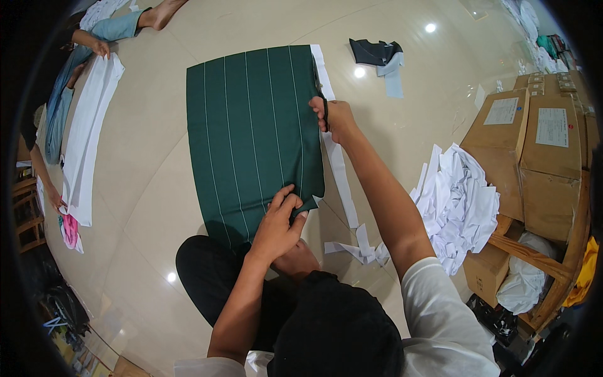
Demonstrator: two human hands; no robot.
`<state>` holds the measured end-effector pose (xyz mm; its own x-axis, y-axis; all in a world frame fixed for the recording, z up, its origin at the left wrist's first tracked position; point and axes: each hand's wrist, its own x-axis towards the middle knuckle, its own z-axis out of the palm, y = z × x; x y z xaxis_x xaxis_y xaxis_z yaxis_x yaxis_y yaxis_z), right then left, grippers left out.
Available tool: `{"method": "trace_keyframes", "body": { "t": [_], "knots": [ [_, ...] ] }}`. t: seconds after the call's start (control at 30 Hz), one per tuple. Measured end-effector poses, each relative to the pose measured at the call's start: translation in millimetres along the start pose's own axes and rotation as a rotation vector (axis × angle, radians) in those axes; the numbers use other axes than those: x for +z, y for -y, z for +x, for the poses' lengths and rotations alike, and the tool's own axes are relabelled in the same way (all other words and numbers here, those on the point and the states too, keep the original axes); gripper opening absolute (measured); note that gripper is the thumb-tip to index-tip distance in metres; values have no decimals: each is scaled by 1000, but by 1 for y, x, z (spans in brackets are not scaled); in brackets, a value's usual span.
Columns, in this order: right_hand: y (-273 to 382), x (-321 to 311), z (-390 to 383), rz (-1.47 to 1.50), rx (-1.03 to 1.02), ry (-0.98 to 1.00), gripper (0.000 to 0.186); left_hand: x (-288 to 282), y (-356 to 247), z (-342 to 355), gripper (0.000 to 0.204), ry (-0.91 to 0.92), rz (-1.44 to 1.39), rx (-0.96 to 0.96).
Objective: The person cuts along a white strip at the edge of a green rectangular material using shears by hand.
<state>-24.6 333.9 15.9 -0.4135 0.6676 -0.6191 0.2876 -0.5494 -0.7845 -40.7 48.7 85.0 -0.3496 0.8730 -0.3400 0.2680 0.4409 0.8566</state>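
Green cloth (242, 125) on floor (147, 188), approx 11 o'clock of ctr. R hand (336, 118) at cloth's 2 o'clock edge, fingers clenched on blk scissors (325, 112), white strip (339, 179) alongside. L hand (279, 229) at cloth's 5 o'clock, fingers resting on it; can't tell if pinching. Scrap pile (455, 204) at 3 o'clock.

Fisheye view, bright indoor light, fairly even, seemingly from overhead: glossy beige floor (147, 135) mirrors it as small round glare spots (430, 27), two upper R, one lower L. Soft-edged shadow on the floor, R of the green cloth (235, 125). Ctr. is sharp, w/ the cloth's thin pale stripes crisp. White fabric pile (461, 207) v. bright, folds readable; black cap (339, 327) nearly solid dark. Edges: heavy bending, e.g. cardboard boxes (493, 141) leaning at R; dark vignette in corners; lower L dim, a bit soft.
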Motion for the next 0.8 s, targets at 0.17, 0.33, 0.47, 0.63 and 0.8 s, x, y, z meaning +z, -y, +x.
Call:
{"method": "trace_keyframes", "body": {
  "t": [0.17, 0.33, 0.47, 0.63, 0.8],
  "knots": [
    [4, 0, 6, -4, 10, 0, 24, -1, 0, 0, 24, 23, -25, -33],
    [2, -1, 9, -4, -2, 0, 22, 10, -12, 2, 33, -62, 223, 90],
    [2, 3, 8, -24, -1, -4, 22, 41, -12, 17, 62, 32, 290, 200],
    [2, 0, 8, -29, 1, -2, 23, 70, -8, 24, 64, 143, 434, 283],
    [3, 0, 8, -22, 4, 7, 25, 86, 3, 17, 63, 215, 588, 337]
  ]
}}
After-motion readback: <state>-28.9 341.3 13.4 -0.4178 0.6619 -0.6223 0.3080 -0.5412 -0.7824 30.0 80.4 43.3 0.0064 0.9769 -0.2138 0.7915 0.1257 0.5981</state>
